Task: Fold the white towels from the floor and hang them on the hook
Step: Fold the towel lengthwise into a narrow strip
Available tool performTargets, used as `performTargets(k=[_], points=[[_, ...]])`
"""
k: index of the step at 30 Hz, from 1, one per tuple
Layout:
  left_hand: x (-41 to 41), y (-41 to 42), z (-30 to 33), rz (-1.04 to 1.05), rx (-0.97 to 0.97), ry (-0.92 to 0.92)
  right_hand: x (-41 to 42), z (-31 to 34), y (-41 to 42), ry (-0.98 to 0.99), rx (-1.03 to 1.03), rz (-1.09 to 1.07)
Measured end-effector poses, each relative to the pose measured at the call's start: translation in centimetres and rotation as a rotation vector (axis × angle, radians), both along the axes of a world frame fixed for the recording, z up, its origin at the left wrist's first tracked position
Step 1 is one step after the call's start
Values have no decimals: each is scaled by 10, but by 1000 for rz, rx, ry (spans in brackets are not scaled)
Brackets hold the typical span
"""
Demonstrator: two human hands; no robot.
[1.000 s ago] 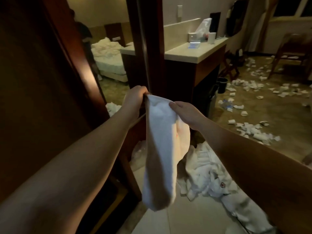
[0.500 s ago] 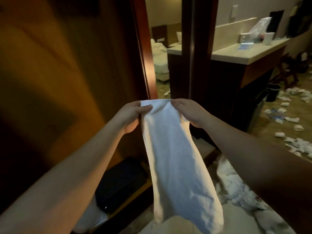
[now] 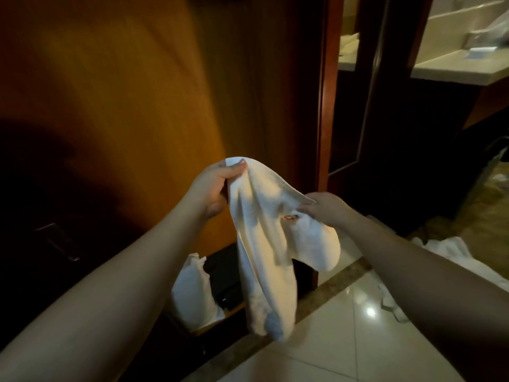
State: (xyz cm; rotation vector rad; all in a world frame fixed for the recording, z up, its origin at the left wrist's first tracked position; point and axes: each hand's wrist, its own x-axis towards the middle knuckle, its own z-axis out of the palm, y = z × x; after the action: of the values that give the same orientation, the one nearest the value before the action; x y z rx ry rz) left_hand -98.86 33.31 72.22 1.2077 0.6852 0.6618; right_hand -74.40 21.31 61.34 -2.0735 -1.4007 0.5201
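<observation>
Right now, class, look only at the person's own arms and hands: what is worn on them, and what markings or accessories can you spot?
Both forearms are bare up to the frame edge, with no sleeves showing. The left hand and right hand wear no gloves. No watch, bracelet or ring shows, and no markings can be made out in the dim light. Fingernails look short and unpainted.
</observation>
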Motion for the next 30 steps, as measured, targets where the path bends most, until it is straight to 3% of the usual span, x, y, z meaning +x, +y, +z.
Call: performTargets(k=[4, 10, 15, 19, 24, 28, 30], points=[[-53, 19, 9, 83, -27, -45, -25, -34, 6, 28, -71, -109], [-101, 45, 15, 224, -31, -77, -38, -38, 14, -12, -101, -93], [-127, 57, 15, 397, -64, 61, -37, -27, 25, 7, -100, -82], [-142, 64, 8, 576, -128, 199, -48, -12, 36, 320, -68, -55], [-143, 53, -6, 715, -147, 101, -56, -3, 46, 882, -14, 119], [-127, 20, -15, 592, -116, -77, -80, 8, 50, 1080, 145, 158], [-118, -1, -21, 558, -92, -162, -100, 14, 50, 1068, 224, 161]])
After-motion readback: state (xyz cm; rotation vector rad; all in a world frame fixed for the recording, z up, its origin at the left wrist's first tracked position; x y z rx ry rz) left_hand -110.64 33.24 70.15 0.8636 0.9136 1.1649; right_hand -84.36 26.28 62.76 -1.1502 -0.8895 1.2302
